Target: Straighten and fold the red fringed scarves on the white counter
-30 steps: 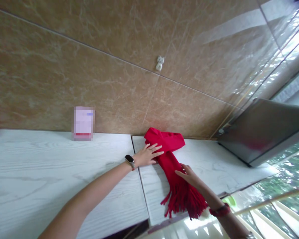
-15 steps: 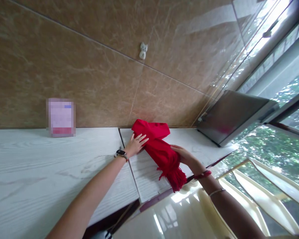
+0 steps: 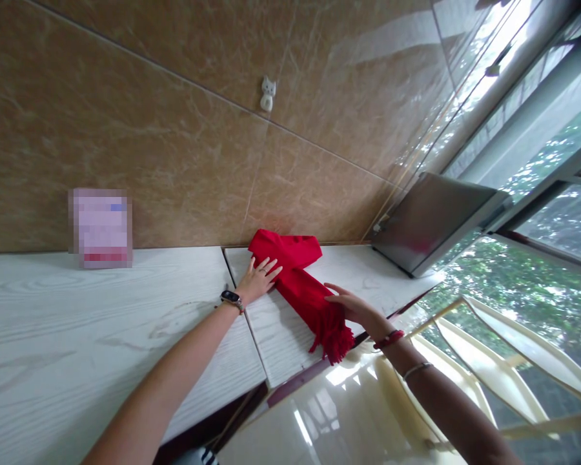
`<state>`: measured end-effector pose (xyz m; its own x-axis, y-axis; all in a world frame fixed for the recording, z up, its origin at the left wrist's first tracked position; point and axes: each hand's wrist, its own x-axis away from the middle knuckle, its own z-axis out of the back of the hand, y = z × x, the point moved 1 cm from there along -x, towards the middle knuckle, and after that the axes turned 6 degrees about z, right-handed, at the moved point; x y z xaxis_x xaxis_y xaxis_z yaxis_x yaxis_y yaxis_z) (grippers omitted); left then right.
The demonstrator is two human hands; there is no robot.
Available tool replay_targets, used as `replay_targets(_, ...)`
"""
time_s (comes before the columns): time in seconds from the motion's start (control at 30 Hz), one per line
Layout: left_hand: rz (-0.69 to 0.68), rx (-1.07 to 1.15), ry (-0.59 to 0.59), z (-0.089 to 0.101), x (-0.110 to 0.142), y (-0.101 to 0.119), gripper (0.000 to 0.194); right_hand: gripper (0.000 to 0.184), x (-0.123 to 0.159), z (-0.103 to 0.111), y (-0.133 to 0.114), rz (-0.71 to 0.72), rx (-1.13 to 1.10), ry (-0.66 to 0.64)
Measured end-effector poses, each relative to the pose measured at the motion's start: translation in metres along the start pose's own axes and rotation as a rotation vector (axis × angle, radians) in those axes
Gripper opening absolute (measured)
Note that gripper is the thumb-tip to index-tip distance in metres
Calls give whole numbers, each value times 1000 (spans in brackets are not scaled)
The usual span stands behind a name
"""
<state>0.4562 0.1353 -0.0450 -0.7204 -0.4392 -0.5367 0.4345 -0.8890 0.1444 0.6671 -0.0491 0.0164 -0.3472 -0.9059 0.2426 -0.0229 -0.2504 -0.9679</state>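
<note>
A red scarf lies on the white wood-grain counter, folded across itself near the wall, its fringed end pointing toward the front edge. My left hand, wearing a ring and a dark-faced wristband, rests with spread fingers on the scarf's left side by the fold. At the scarf's right edge, just above the fringe, my right hand has its fingers stretched out. They are at or touching the cloth, and the thumb side is partly hidden.
A blurred pinkish box stands against the wall at the left. A grey metallic appliance sits at the counter's right end beside the window. Below, a pale rack stands at the right. A white cat-shaped hook is on the tiled wall.
My right hand's fingers have straightened and lifted slightly at the scarf's edge. The fringed end looks more gathered. The whole view has shifted a little, moving everything leftward.
</note>
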Motion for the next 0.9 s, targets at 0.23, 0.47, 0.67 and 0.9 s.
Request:
replay_targets(0.23,-22,-90,29,0,-1,5,46,57,7,18,-11,65,184,-55)
replay_targets(0.47,-131,-166,59,8,2,15,52,53,9,5,24,145,180,45)
replay_targets(0.67,-207,-164,28,7,2,21,48,51,24,0,5,145,0,4)
replay_targets(0.9,-265,-121,-6,7,3,24,46,58,25,1,27,42,132,-17)
